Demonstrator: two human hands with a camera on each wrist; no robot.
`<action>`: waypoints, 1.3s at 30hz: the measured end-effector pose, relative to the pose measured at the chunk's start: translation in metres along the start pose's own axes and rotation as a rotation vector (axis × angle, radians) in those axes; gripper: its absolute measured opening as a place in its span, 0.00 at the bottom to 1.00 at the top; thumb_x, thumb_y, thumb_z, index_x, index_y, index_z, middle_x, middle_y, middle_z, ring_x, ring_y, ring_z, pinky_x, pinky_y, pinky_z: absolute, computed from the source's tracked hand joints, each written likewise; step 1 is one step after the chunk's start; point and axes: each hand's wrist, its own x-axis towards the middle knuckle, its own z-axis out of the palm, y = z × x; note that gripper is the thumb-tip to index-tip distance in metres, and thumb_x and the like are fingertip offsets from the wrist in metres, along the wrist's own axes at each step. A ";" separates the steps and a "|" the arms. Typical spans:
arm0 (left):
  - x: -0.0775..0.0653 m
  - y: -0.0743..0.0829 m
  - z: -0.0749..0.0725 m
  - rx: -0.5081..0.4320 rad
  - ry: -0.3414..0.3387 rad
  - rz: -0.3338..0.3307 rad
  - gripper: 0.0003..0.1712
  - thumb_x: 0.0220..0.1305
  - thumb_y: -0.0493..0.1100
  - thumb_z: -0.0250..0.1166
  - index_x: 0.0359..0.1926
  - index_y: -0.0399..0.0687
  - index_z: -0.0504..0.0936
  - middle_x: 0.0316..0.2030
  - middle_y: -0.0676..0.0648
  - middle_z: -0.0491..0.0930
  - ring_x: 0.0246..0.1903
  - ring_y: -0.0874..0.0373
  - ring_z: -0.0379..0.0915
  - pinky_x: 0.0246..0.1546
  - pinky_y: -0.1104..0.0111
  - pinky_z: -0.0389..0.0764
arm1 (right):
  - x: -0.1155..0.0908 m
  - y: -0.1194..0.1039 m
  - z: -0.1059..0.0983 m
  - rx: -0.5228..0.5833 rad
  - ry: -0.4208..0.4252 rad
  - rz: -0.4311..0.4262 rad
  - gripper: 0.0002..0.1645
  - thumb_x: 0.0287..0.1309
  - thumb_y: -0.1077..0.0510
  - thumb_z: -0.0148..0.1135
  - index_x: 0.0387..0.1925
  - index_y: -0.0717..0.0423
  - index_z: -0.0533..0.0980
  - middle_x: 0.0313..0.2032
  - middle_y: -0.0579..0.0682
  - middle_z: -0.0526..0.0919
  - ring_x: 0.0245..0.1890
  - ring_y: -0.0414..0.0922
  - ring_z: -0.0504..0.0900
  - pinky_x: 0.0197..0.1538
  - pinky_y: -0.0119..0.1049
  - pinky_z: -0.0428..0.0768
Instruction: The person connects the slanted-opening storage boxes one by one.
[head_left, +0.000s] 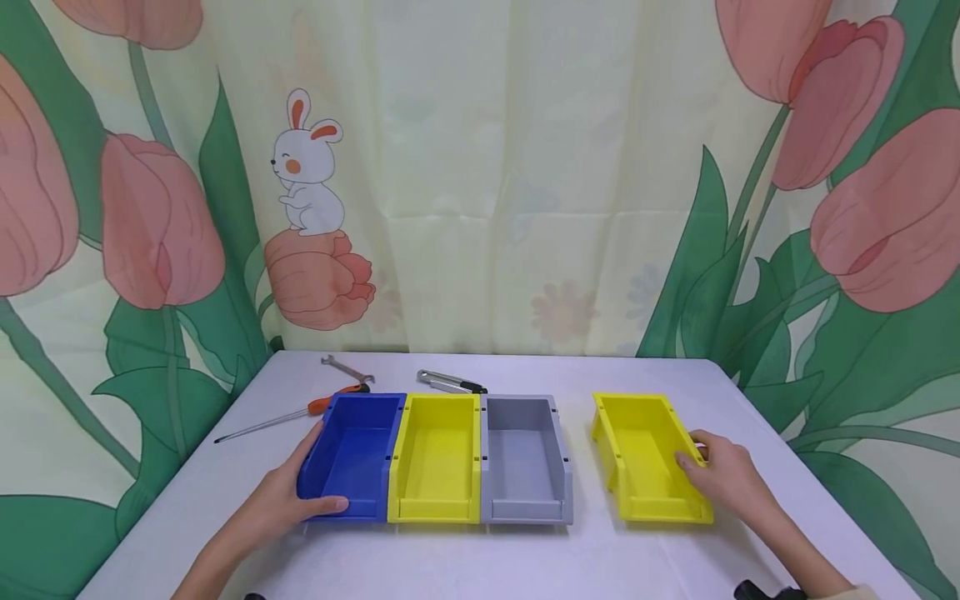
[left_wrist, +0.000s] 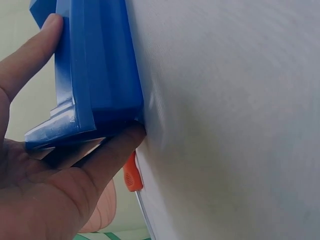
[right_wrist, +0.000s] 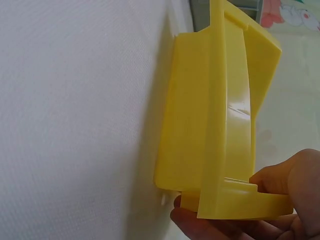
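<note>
Three open-front storage bins stand side by side in the head view: a blue bin (head_left: pixel 360 458), a yellow bin (head_left: pixel 437 454) and a grey bin (head_left: pixel 522 454). My left hand (head_left: pixel 273 502) grips the blue bin at its left front corner, thumb at the front lip and fingers along the outer side. In the left wrist view, fingers (left_wrist: pixel 117 150) reach under its side rim. Apart to the right, my right hand (head_left: pixel 726 477) pinches the right wall of a second yellow bin (head_left: pixel 645 450). The right wrist view shows its thumb inside that wall and fingers outside.
Behind the blue bin lie an orange-handled screwdriver (head_left: pixel 318 406) and an open-end wrench (head_left: pixel 348 369). A utility knife (head_left: pixel 450 382) lies behind the yellow and grey bins. The white table (head_left: pixel 480 562) ends at a tulip-print curtain (head_left: pixel 465 183).
</note>
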 end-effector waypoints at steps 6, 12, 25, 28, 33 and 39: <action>0.000 0.000 0.000 0.007 0.006 0.002 0.79 0.55 0.69 0.79 0.87 0.53 0.31 0.81 0.23 0.49 0.74 0.17 0.54 0.66 0.27 0.71 | 0.001 -0.001 -0.002 0.009 0.025 -0.021 0.33 0.70 0.57 0.63 0.64 0.81 0.70 0.56 0.79 0.80 0.48 0.64 0.85 0.52 0.56 0.90; -0.001 0.001 -0.001 0.014 0.014 0.011 0.79 0.55 0.68 0.79 0.87 0.51 0.32 0.80 0.23 0.49 0.74 0.17 0.54 0.67 0.26 0.70 | 0.001 -0.004 0.000 0.021 0.040 -0.027 0.33 0.70 0.57 0.63 0.64 0.80 0.70 0.58 0.78 0.80 0.46 0.62 0.85 0.53 0.55 0.90; -0.003 0.002 0.000 0.024 0.015 0.003 0.79 0.54 0.69 0.79 0.86 0.52 0.32 0.81 0.23 0.47 0.75 0.16 0.52 0.67 0.25 0.68 | -0.005 -0.029 -0.009 0.058 0.086 -0.085 0.30 0.69 0.57 0.64 0.63 0.76 0.72 0.55 0.75 0.83 0.41 0.53 0.86 0.51 0.53 0.91; -0.003 0.002 0.000 0.023 0.014 0.006 0.79 0.54 0.68 0.79 0.86 0.52 0.32 0.81 0.23 0.47 0.75 0.17 0.52 0.67 0.25 0.68 | -0.007 -0.035 -0.012 0.059 0.094 -0.097 0.29 0.69 0.58 0.64 0.62 0.75 0.73 0.54 0.74 0.83 0.40 0.52 0.86 0.49 0.52 0.92; -0.003 0.001 0.001 0.022 0.012 0.007 0.79 0.55 0.68 0.79 0.86 0.52 0.32 0.81 0.22 0.48 0.74 0.16 0.53 0.67 0.25 0.69 | -0.009 -0.046 -0.014 0.070 0.100 -0.112 0.29 0.69 0.57 0.64 0.62 0.74 0.74 0.55 0.74 0.83 0.41 0.53 0.87 0.48 0.52 0.92; -0.002 0.000 0.002 0.010 0.004 -0.001 0.79 0.55 0.69 0.79 0.86 0.52 0.32 0.81 0.23 0.47 0.75 0.17 0.53 0.67 0.26 0.68 | -0.011 -0.053 -0.016 0.085 0.095 -0.112 0.28 0.69 0.57 0.64 0.61 0.74 0.74 0.54 0.73 0.84 0.40 0.50 0.87 0.47 0.50 0.93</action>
